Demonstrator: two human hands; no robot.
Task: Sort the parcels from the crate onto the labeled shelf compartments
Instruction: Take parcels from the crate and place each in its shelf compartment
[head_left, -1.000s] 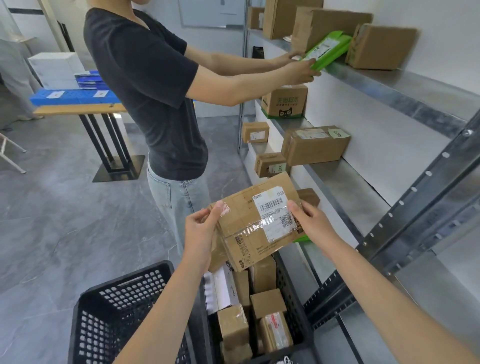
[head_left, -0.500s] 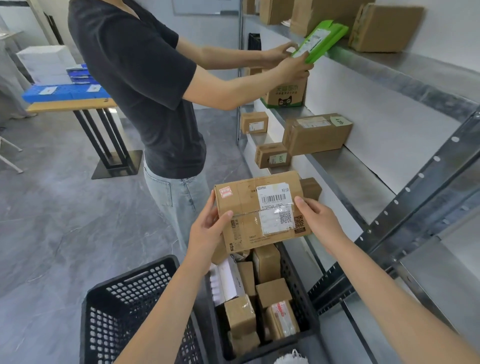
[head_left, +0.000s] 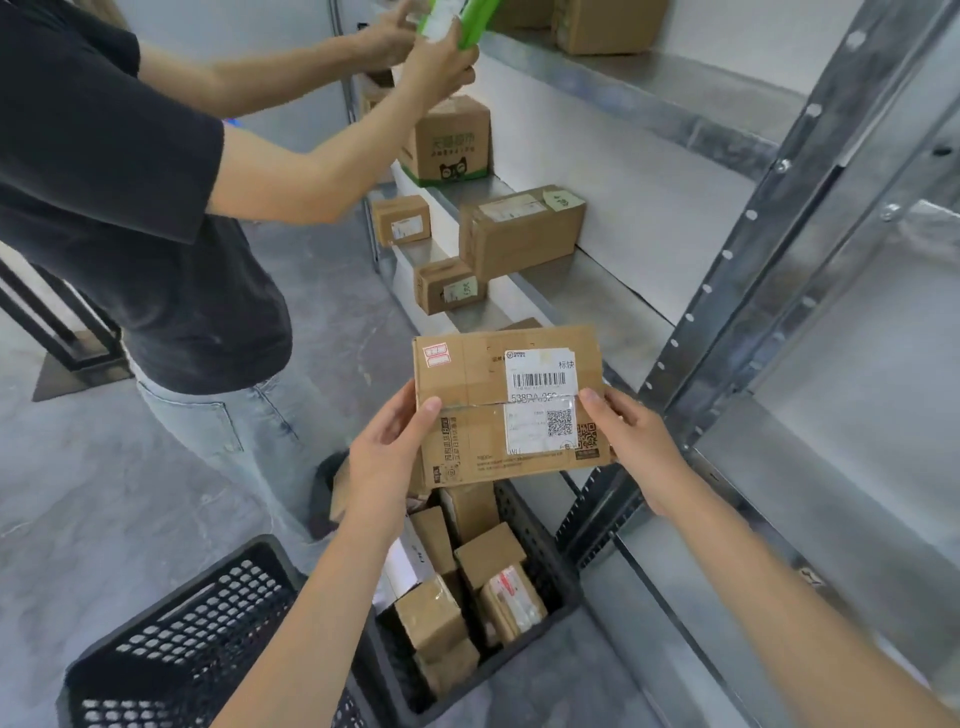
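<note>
The flat brown cardboard parcel (head_left: 509, 405) is held in the air above the black perforated plastic crate (head_left: 535, 525), just in front of the front edge of the galvanised steel shelf (head_left: 597, 291). Its white shipping label (head_left: 540, 400) faces the camera.

**Grip state.** The left hand (head_left: 387, 457) grips the parcel's left edge. The right hand (head_left: 631, 447) grips the right edge. The fingers (head_left: 597, 402) of both hands are closed on the parcel, thumbs on the front face. The remaining fingers are hidden behind the cardboard.

**Step in hand.** Judged from the label-up pose, this is the identification step: the label is being read to select a compartment. More small cardboard boxes (head_left: 488, 556) remain in the crate, so sorting appears only partly complete.

**Next move.**
1. Match the label code to a shelf compartment. No compartment marking is legible in this view.
2. Carry the parcel over the shelf's front edge and set it flat on a bare area.
3. Allow clearance for the second person (head_left: 130, 208), who holds a green parcel (head_left: 472, 21) at the upper shelf's far end.
</note>
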